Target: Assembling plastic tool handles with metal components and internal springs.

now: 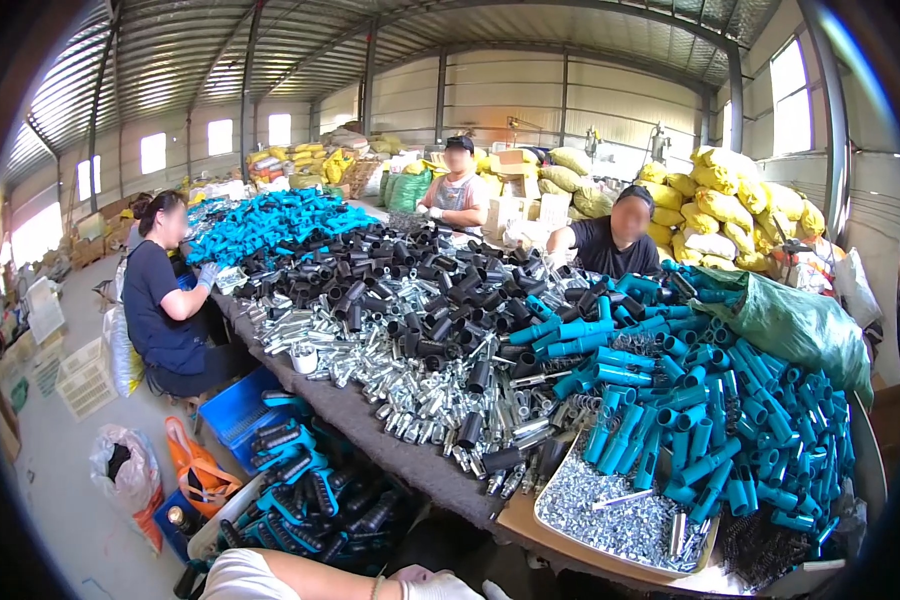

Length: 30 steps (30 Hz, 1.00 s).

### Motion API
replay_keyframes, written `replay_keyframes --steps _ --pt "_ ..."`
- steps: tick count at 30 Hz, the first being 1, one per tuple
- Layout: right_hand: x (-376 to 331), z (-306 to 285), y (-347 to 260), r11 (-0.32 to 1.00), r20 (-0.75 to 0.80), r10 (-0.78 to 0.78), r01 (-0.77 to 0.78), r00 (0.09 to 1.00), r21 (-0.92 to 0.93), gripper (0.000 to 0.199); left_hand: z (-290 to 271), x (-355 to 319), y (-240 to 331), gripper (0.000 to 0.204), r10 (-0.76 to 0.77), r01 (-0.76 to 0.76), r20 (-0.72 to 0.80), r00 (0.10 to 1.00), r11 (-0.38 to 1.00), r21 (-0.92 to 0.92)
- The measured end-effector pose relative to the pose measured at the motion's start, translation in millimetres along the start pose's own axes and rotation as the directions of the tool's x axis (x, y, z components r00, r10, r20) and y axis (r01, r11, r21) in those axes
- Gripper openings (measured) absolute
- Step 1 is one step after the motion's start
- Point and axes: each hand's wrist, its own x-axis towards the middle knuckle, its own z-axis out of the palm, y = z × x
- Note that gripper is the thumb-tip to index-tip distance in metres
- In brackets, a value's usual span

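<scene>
My left hand [438, 588], in a white glove, is at the bottom edge, its forearm crossing from the left. The frame cuts off its fingers and anything in them. A white glove tip beside it seems to belong to my right hand [494, 591]; the rest is out of sight. Just beyond is the table edge with a shallow tray [542, 512] of small silver metal pieces, a long pin and a metal sleeve lying on them. Teal plastic tubes [715, 455] heap up behind and right of the tray. Silver metal sleeves [425, 400] and black tubes [440, 300] spread across the table.
Below the table edge, black-and-teal handles [315, 490] fill a container beside a blue crate [232, 412]. An orange bag [195, 460] stands on the floor. Several co-workers sit around the table. A green sack [795, 325] lies over the right heap; yellow sacks [730, 195] are stacked behind.
</scene>
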Motion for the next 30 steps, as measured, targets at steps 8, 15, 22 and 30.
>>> replay_keyframes --steps 8,15,22,30 --pt "35 -55 -97 0.829 -0.029 -0.544 0.543 0.838 0.134 0.019 42 -29 -44 0.02 -0.068 0.088 -0.085 0.994 0.959 0.269" --pt "63 -5 -155 0.48 0.233 -0.875 0.699 0.425 0.53 0.026 42 -18 -58 0.023 -0.257 0.246 0.045 0.965 0.955 0.168" --pt "52 35 -167 0.574 0.257 -0.774 0.472 0.578 0.668 0.034 3 -28 -7 0.036 -0.163 0.161 0.015 0.987 0.984 0.083" --pt "64 23 -166 0.511 0.364 -0.768 0.163 0.526 0.844 0.022 -1 -42 -23 0.026 -0.073 0.079 -0.048 0.996 0.986 0.144"
